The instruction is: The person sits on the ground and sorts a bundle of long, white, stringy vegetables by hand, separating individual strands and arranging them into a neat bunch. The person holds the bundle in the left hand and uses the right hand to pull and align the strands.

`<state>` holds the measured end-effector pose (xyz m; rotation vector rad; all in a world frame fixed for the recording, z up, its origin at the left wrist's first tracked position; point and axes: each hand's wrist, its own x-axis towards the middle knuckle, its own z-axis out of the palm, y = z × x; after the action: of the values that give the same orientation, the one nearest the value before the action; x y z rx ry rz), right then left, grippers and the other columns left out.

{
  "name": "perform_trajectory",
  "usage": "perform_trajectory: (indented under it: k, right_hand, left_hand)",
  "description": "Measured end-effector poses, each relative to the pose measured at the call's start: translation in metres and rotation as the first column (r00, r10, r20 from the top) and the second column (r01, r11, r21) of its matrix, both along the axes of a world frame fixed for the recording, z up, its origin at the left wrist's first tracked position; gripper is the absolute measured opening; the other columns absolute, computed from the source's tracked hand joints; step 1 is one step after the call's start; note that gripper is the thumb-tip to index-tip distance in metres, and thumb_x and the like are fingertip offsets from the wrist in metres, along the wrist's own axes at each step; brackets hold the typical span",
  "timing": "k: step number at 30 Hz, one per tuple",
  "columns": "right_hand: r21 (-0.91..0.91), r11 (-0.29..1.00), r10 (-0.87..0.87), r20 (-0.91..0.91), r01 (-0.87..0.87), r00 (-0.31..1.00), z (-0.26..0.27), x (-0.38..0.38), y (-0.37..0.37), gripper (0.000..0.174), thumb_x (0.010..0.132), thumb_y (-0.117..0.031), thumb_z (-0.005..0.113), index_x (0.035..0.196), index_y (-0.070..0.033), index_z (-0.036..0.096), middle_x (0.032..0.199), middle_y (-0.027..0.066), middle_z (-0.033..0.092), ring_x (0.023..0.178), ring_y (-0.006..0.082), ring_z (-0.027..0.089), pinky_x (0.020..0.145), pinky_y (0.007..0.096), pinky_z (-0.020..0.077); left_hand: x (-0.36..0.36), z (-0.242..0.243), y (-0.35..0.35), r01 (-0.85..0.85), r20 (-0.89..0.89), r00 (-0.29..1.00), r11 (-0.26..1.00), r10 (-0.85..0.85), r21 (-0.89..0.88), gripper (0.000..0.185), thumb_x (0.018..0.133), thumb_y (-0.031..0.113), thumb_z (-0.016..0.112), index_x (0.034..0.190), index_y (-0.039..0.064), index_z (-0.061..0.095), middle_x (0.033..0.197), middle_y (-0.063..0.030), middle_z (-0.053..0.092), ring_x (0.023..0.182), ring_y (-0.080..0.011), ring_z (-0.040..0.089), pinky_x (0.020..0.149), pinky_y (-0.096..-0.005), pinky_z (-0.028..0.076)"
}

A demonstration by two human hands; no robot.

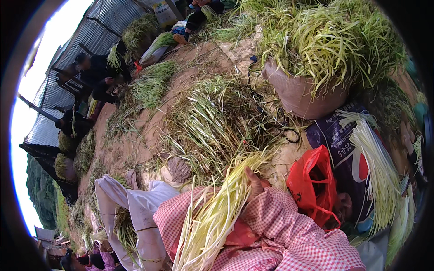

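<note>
A long bundle of pale yellow, blanched chive-like stalks (220, 213) lies slantwise across my lap. My right hand (255, 185) is closed around its upper part, thumb on the near right side. The white ends fan out toward the bottom of the view, and the leafy tips point up and right. Red-and-white checked cloth (298, 230) covers my arm and lap. My left hand is out of sight. Just beyond the bundle lies a heap of untrimmed green stalks (210, 118) mixed with dry brown leaves.
To the left stands a white woven sack (145, 216) with dry leaves inside. A red plastic bag (313, 186) sits at right, beside pale stalks (376, 172) on a dark printed sack (342, 145). A large stuffed sack (301, 88) is beyond. Several people sit farther off among stalks.
</note>
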<state>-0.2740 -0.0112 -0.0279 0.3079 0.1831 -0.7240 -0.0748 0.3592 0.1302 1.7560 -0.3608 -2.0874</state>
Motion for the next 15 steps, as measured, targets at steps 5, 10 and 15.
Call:
perform_trajectory:
  k: [5,10,15]
  right_hand:
    - [-0.266,0.962,0.06,-0.011,-0.061,0.998,-0.003,-0.001,-0.035,0.052,0.081,-0.032,0.072,0.117,0.0,0.054,0.092,0.0172,0.066,0.082,0.0309,0.067,0.075,0.0491,0.057]
    - [-0.304,0.951,0.036,-0.035,-0.045,0.999,-0.038,-0.001,-0.057,0.047,0.083,-0.02,0.07,0.123,-0.002,0.052,0.09,0.0122,0.067,0.082,0.0245,0.067,0.07,0.0459,0.0585]
    - [-0.45,0.878,0.113,-0.136,-0.163,0.984,-0.042,-0.021,-0.072,0.025,0.089,-0.025,0.062,0.101,-0.002,0.061,0.089,0.0098,0.066,0.087,0.0223,0.065,0.08,0.0385,0.0544]
  left_hand:
    - [-0.001,-0.023,0.022,0.049,0.177,0.982,0.996,-0.061,0.073,0.043,0.074,0.002,0.071,0.116,0.002,0.061,0.104,-0.0034,0.066,0.095,-0.015,0.06,0.081,-0.0261,0.047]
    - [0.005,-0.04,0.016,0.157,0.243,0.946,0.961,-0.213,0.229,0.044,0.074,0.004,0.071,0.117,0.003,0.061,0.102,-0.0026,0.067,0.091,-0.0157,0.062,0.077,-0.0266,0.048]
    - [0.002,-0.041,0.012,0.071,0.217,0.972,0.994,-0.087,0.081,0.043,0.074,0.007,0.072,0.116,0.003,0.062,0.1,-0.0031,0.068,0.089,-0.016,0.063,0.075,-0.0273,0.049]
